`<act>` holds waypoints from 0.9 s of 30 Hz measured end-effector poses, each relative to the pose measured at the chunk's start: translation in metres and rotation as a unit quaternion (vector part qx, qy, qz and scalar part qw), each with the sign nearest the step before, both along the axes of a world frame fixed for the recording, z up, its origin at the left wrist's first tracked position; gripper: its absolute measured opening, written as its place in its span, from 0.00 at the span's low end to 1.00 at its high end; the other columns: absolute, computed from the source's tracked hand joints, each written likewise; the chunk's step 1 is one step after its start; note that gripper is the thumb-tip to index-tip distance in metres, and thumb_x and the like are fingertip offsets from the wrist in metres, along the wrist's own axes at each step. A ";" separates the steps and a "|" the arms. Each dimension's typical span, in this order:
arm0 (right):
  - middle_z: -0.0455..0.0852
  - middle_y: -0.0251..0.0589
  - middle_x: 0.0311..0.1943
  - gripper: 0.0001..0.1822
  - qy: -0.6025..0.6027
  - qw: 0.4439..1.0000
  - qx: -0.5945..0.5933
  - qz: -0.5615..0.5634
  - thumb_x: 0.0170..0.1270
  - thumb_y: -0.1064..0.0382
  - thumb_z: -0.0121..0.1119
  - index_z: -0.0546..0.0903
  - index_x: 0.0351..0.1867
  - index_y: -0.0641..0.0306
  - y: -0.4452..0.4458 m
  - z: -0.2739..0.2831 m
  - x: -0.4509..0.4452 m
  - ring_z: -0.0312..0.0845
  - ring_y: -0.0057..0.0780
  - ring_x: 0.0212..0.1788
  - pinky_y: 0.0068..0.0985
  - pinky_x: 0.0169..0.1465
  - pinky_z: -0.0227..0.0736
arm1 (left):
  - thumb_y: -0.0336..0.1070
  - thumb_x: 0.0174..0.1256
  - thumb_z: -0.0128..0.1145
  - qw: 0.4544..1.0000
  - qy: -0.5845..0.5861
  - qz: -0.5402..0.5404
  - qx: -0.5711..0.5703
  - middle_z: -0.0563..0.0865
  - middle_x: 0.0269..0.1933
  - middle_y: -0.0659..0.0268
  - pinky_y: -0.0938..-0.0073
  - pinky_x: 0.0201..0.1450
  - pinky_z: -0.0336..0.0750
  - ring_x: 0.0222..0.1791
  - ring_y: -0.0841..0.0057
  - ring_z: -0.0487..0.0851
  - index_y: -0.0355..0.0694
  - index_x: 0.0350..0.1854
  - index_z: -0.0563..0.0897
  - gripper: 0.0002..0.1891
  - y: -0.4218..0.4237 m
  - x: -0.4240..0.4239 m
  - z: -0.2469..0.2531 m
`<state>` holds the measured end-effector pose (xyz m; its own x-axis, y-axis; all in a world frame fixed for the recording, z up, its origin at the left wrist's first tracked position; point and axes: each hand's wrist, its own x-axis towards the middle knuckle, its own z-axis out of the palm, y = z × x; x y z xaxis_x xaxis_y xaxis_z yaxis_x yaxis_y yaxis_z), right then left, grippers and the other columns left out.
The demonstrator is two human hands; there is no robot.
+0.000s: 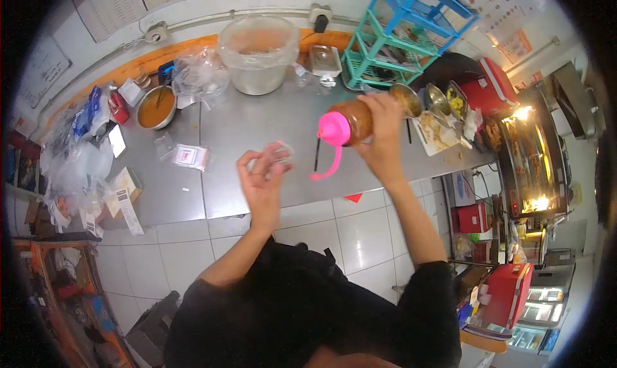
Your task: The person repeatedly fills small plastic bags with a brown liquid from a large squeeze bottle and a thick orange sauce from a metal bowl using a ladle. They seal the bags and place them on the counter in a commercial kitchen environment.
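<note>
My right hand [385,137] grips a squeeze bottle [355,121] of orange-brown sauce above the steel table. The bottle is tilted on its side, its pink nozzle cap [333,128] pointing left and a pink strap hanging from it. Left of the bottle, my left hand [261,182] pinches a small clear plastic item [283,152], blurred; whether it is a bag or a cup I cannot tell. A gap separates the nozzle from this item. A pack of small plastic bags [191,156] lies on the table to the left of my left hand.
A metal bowl of orange sauce [156,109] with a utensil stands back left. At the back is a bag-lined metal pot [258,74]. A tiered plastic rack [385,45], a cutting board [434,136] and a lit glass cabinet [532,161] stand right. Plastic bags [72,151] crowd the left.
</note>
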<state>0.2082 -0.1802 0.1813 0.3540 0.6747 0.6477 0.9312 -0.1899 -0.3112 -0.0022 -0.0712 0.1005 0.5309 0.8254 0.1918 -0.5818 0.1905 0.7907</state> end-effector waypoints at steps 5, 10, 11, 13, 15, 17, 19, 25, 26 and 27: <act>0.81 0.44 0.58 0.43 0.438 0.891 0.096 0.069 0.46 0.67 0.83 0.70 0.65 0.64 0.129 -0.167 -0.002 0.79 0.38 0.61 0.36 0.64 0.74 | 0.36 0.83 0.49 0.993 0.055 0.100 0.040 0.81 0.64 0.45 0.56 0.63 0.81 0.60 0.59 0.83 0.39 0.58 0.66 0.10 0.076 -0.052 -0.029; 0.84 0.44 0.55 0.45 0.573 0.812 0.111 0.026 0.47 0.65 0.85 0.68 0.65 0.65 0.216 -0.228 -0.038 0.81 0.34 0.58 0.31 0.63 0.75 | 0.34 0.84 0.47 0.973 0.130 0.148 0.117 0.81 0.66 0.41 0.70 0.72 0.67 0.64 0.63 0.81 0.39 0.53 0.69 0.06 0.109 -0.085 -0.038; 0.85 0.44 0.55 0.45 0.548 0.828 0.113 0.023 0.47 0.64 0.85 0.68 0.65 0.65 0.226 -0.233 -0.043 0.81 0.35 0.58 0.31 0.64 0.75 | 0.32 0.83 0.47 0.976 0.136 0.131 0.111 0.79 0.67 0.40 0.69 0.72 0.66 0.67 0.62 0.79 0.39 0.53 0.69 0.05 0.113 -0.089 -0.038; 0.85 0.46 0.55 0.45 0.497 0.859 0.124 0.006 0.47 0.63 0.85 0.68 0.65 0.65 0.237 -0.248 -0.032 0.82 0.37 0.58 0.32 0.64 0.75 | 0.29 0.82 0.47 0.980 0.148 0.085 0.101 0.76 0.69 0.38 0.67 0.73 0.63 0.72 0.60 0.74 0.38 0.52 0.69 0.04 0.118 -0.092 -0.035; 0.79 0.53 0.62 0.46 0.470 0.877 0.083 -0.059 0.49 0.62 0.83 0.67 0.68 0.67 0.233 -0.264 -0.031 0.75 0.40 0.66 0.36 0.70 0.68 | 0.29 0.80 0.51 0.977 0.155 0.101 0.109 0.81 0.64 0.47 0.70 0.70 0.66 0.66 0.66 0.78 0.37 0.48 0.74 0.03 0.119 -0.089 -0.033; 0.75 0.55 0.66 0.46 0.366 0.911 0.086 -0.171 0.52 0.62 0.81 0.66 0.70 0.69 0.216 -0.275 -0.037 0.69 0.41 0.71 0.38 0.73 0.63 | 0.29 0.79 0.53 0.961 0.198 0.098 0.168 0.84 0.60 0.52 0.71 0.67 0.68 0.61 0.70 0.80 0.36 0.46 0.77 0.03 0.125 -0.080 -0.035; 0.71 0.52 0.72 0.38 0.482 0.876 0.004 -0.024 0.60 0.63 0.69 0.68 0.72 0.69 0.178 -0.264 -0.062 0.63 0.40 0.76 0.38 0.75 0.60 | 0.28 0.76 0.58 0.970 0.212 0.074 0.091 0.84 0.53 0.58 0.72 0.60 0.75 0.55 0.74 0.81 0.34 0.45 0.79 0.03 0.120 -0.086 -0.042; 0.88 0.39 0.51 0.11 0.634 0.746 0.069 0.191 0.72 0.72 0.61 0.85 0.53 0.69 0.115 -0.138 -0.102 0.82 0.26 0.54 0.26 0.59 0.75 | 0.31 0.79 0.56 0.984 0.171 -0.013 0.048 0.85 0.53 0.55 0.70 0.62 0.76 0.54 0.72 0.83 0.33 0.51 0.77 0.08 0.106 -0.035 -0.051; 0.89 0.39 0.48 0.09 0.654 0.736 0.078 0.156 0.73 0.71 0.61 0.86 0.50 0.69 0.108 -0.139 -0.098 0.83 0.24 0.50 0.25 0.55 0.76 | 0.32 0.79 0.56 0.984 0.171 -0.029 0.041 0.85 0.53 0.55 0.70 0.62 0.76 0.55 0.72 0.83 0.33 0.51 0.77 0.08 0.100 -0.024 -0.049; 0.89 0.38 0.46 0.08 0.630 0.756 0.110 0.137 0.72 0.71 0.62 0.86 0.48 0.69 0.102 -0.137 -0.093 0.83 0.23 0.48 0.24 0.54 0.77 | 0.32 0.79 0.56 0.983 0.174 -0.042 0.045 0.85 0.53 0.55 0.70 0.63 0.76 0.55 0.72 0.83 0.32 0.53 0.77 0.09 0.095 -0.013 -0.045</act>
<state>0.1150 -0.0780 0.0447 0.6494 0.7602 0.0190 -0.1368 0.1414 -0.9805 -0.0156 0.0240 0.0560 0.6432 0.7636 0.0570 -0.2577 0.1458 0.9552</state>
